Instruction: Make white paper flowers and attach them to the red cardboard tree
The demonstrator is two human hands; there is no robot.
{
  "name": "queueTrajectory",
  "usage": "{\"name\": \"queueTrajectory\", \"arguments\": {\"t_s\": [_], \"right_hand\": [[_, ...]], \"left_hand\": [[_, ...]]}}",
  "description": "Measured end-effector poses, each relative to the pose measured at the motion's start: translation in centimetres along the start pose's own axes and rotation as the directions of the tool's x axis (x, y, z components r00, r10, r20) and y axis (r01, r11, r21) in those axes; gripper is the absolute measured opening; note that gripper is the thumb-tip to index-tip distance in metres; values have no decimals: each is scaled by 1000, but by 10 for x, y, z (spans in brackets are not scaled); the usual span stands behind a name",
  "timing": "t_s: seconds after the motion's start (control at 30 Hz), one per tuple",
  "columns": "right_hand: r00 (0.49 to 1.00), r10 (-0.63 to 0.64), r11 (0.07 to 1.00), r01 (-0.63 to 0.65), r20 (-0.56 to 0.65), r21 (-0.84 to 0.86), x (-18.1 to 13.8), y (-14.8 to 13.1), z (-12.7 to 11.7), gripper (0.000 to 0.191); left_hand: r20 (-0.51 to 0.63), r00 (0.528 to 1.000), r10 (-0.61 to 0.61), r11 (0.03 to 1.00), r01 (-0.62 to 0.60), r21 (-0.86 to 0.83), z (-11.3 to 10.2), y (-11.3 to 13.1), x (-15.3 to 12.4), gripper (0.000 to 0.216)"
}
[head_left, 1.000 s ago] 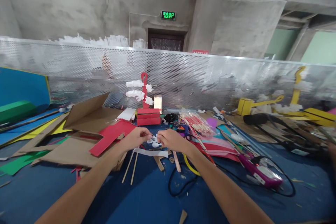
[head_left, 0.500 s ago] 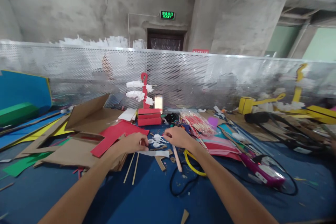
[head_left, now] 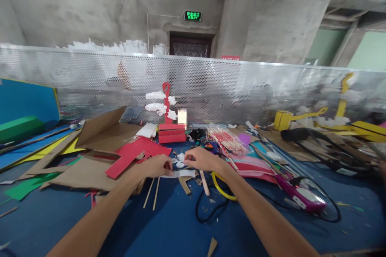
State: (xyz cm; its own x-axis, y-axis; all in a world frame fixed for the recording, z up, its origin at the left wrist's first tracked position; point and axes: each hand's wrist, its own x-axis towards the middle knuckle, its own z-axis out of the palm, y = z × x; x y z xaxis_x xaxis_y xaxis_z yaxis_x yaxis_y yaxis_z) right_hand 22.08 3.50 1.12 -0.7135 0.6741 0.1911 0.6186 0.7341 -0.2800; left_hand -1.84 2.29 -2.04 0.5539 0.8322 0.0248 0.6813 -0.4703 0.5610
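My left hand (head_left: 158, 165) and my right hand (head_left: 200, 158) meet over the blue table top (head_left: 169, 225), fingers pinched together. Between them lie small white cotton-like bits (head_left: 180, 160) and a white paper strip (head_left: 182, 174). What each pinch holds is too small to make out. A red cardboard model (head_left: 167, 122) with white tufts on its upright stands just beyond my hands. A red cut-out sheet (head_left: 132, 154) lies to the left of my left hand.
Brown cardboard sheets (head_left: 96, 144) pile at the left. A bag of red-tipped sticks (head_left: 227, 140), a yellow loop (head_left: 218, 188), a black cable (head_left: 205, 209) and a purple glue gun (head_left: 297, 196) lie to the right. A perforated metal screen (head_left: 211, 84) closes the back.
My hands parted, the right reaching to the white bits, then came back together. Both are pinched close over the white strip now.
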Motion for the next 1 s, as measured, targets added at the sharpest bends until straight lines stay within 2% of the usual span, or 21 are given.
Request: {"name": "queueTrajectory", "arguments": {"t_s": [0.1, 0.2, 0.37, 0.5, 0.67, 0.8, 0.9, 1.0], "right_hand": [[997, -65, 997, 63, 48, 34, 1, -7, 4, 24], [994, -103, 992, 100, 41, 72, 2, -12, 7, 29], [995, -96, 973, 90, 22, 214, 3, -14, 9, 29], [998, -65, 949, 68, -20, 308, 4, -11, 6, 20], [990, -25, 926, 75, -139, 369, 5, -8, 3, 18], [988, -8, 921, 69, -157, 382, 5, -8, 2, 20], [988, 11, 901, 57, -153, 431, 5, -9, 3, 21], [980, 68, 870, 35, -189, 492, 7, -8, 4, 26]], "left_hand": [[8, 999, 44, 998, -44, -39, 0, -2, 1, 23], [-7, 997, 81, 993, -81, -86, -1, 1, 2, 20], [-45, 982, 186, 929, -190, -316, -7, 7, 2, 18], [-46, 984, 172, 902, -176, -395, -12, 5, 2, 25], [8, 981, 192, 910, -175, -376, -16, 12, -3, 34], [-66, 975, 212, 932, -222, -288, -15, 26, -5, 34], [-125, 978, 164, 955, -189, -228, -12, 28, -4, 35], [-149, 980, 135, 956, -168, -238, -11, 24, -1, 37]]}}
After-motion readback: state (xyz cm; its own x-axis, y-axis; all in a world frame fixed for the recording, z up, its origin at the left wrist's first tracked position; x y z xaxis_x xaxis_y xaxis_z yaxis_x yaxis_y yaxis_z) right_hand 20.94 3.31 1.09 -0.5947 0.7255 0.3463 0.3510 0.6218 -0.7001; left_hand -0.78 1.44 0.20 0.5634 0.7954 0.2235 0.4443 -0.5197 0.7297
